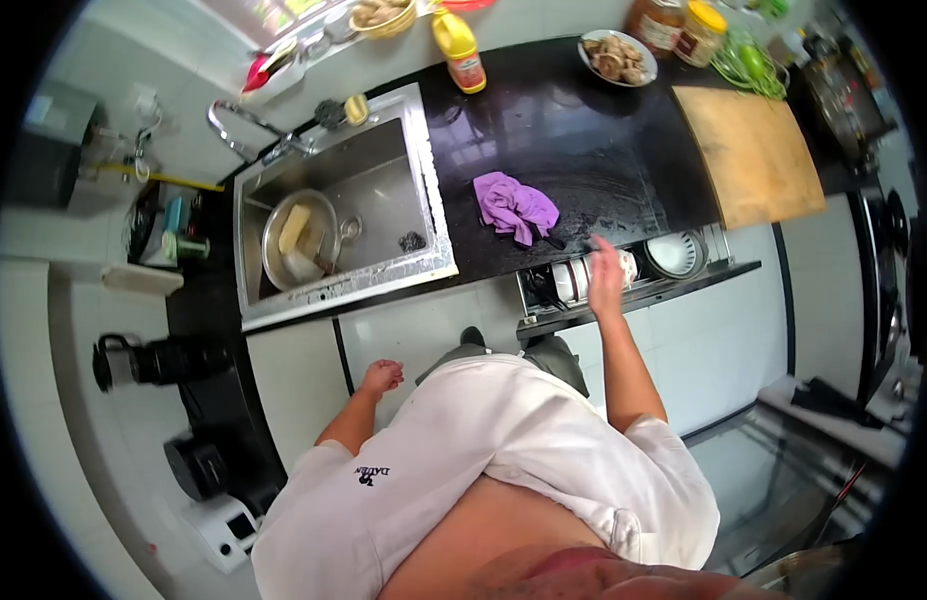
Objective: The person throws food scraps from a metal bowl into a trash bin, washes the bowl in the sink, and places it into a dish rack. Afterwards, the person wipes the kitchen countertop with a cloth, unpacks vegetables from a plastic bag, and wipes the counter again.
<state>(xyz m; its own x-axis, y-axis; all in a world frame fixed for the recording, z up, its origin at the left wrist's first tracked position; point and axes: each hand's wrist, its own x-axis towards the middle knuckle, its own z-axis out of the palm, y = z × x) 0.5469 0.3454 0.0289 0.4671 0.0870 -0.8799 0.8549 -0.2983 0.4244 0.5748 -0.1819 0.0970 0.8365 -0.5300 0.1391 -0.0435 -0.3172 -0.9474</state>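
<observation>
My right hand [606,277] is held above the pulled-out drawer [639,300], its fingers stretched out and holding nothing. Bowls and a white basket [676,254] stand in that drawer. Just behind the hand, a crumpled purple cloth [516,208] lies on the wet black counter [584,130]. My left hand [384,376] hangs low in front of the cabinet below the sink, with its fingers curled; whether anything is inside them is too small to tell.
On the left, the sink [384,180] holds a metal bowl [302,240] with pale food pieces. A yellow bottle [459,50], a plate of mushrooms [618,58] and jars line the counter's back. A wooden board [752,155] overhangs the front edge at right.
</observation>
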